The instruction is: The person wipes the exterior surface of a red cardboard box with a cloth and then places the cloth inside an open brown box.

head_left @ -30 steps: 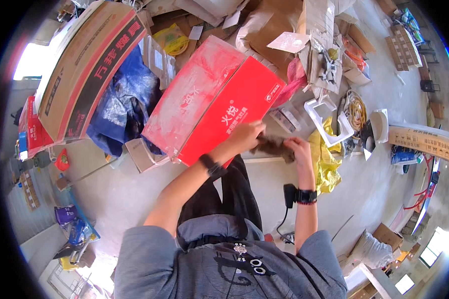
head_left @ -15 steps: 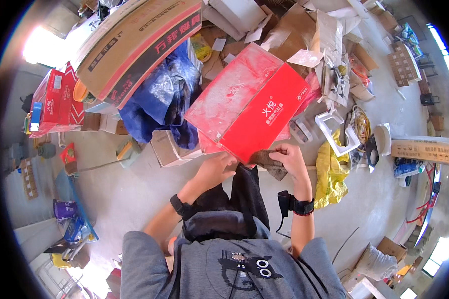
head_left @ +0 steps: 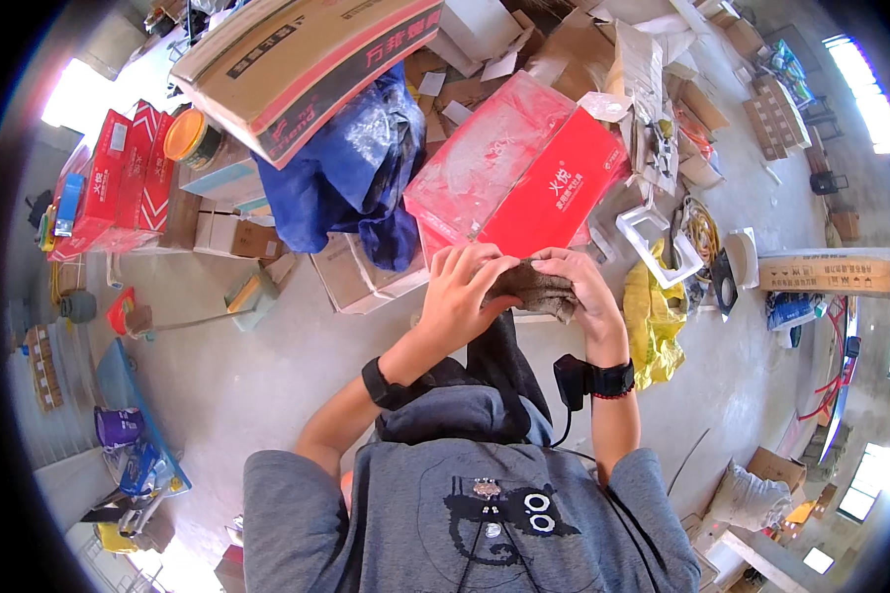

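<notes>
A crumpled grey-brown cloth (head_left: 542, 291) is held in front of me, just above my knees. My right hand (head_left: 587, 287) pinches its right side, with the thumb and fingers closed on the fabric. My left hand (head_left: 462, 295) is at its left side, fingers curled over the edge and thumb underneath. Just beyond both hands lies a red carton (head_left: 554, 188), tilted, its top face coated with pale dust. The fingertips overlap the carton's near edge; whether they touch it I cannot tell.
Left of the carton a blue plastic sheet (head_left: 341, 168) hangs under a large brown box (head_left: 307, 74). A yellow sack (head_left: 653, 326) and white frame (head_left: 653, 247) lie to the right. Cardboard scraps pile up behind. Another red box (head_left: 119, 188) and a tub (head_left: 190, 138) stand at far left.
Both hands have come closer together around the cloth, and the left hand now meets its left side. The view has shifted, so the red carton appears farther right and higher.
</notes>
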A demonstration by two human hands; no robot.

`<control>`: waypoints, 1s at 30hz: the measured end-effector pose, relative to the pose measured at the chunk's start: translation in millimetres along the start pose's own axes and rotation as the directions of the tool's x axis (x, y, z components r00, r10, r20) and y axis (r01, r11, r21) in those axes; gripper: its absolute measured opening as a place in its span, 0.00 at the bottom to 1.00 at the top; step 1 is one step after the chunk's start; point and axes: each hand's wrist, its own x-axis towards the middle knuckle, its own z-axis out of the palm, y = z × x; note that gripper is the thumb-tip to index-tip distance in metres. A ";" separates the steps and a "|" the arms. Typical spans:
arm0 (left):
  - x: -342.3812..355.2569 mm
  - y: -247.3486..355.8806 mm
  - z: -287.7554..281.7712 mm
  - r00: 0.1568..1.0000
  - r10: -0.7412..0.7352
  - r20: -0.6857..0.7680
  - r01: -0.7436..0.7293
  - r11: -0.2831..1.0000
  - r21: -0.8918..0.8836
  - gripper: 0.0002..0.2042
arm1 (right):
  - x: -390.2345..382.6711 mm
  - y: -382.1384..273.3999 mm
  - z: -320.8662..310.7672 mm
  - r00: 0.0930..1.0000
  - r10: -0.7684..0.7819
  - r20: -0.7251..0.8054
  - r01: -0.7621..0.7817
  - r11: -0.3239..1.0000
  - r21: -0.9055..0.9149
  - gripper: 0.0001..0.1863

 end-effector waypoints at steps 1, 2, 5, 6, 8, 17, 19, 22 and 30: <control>-2.7 1.0 -2.2 1.000 0.000 -0.022 0.001 1.000 0.013 0.23 | -0.4 2.6 5.0 1.000 -0.001 0.010 0.001 0.999 -0.034 0.08; -5.7 1.4 -4.2 0.999 -0.006 -0.053 0.007 1.000 0.025 0.23 | -0.5 4.9 9.7 1.000 -0.001 0.020 0.002 0.998 -0.069 0.09; -14.9 2.0 -10.6 0.989 -0.030 -0.146 0.039 0.997 0.059 0.21 | -1.4 8.1 23.0 0.999 0.000 0.049 0.006 0.993 -0.120 0.10; -17.6 0.2 -13.1 0.988 -0.041 -0.147 0.049 0.997 0.054 0.20 | -1.6 7.6 28.0 0.998 -0.002 0.062 0.010 0.992 -0.128 0.11; -22.4 -6.2 -15.5 0.987 -0.063 -0.147 0.070 0.997 0.042 0.19 | -4.8 5.2 42.2 0.999 -0.034 0.023 0.037 0.988 -0.153 0.13; -29.6 -22.1 -14.8 0.930 -0.340 -0.137 0.334 0.940 -0.067 0.14 | -1.3 13.6 43.8 0.952 -0.307 0.019 0.295 0.893 -0.340 0.18; -28.0 -25.2 -18.0 0.922 -0.383 -0.049 0.367 0.908 -0.204 0.14 | -2.6 13.8 41.4 0.938 -0.347 0.006 0.331 0.889 -0.316 0.19; -23.6 -32.2 -26.8 0.926 -0.364 0.095 0.374 0.864 -0.336 0.13 | -7.3 10.6 41.8 0.919 -0.387 0.070 0.388 0.862 -0.326 0.23; -6.2 -32.2 -44.8 0.930 -0.299 0.216 0.365 0.824 -0.434 0.12 | -3.0 -3.2 30.6 0.969 -0.212 0.124 0.228 0.587 -0.777 0.20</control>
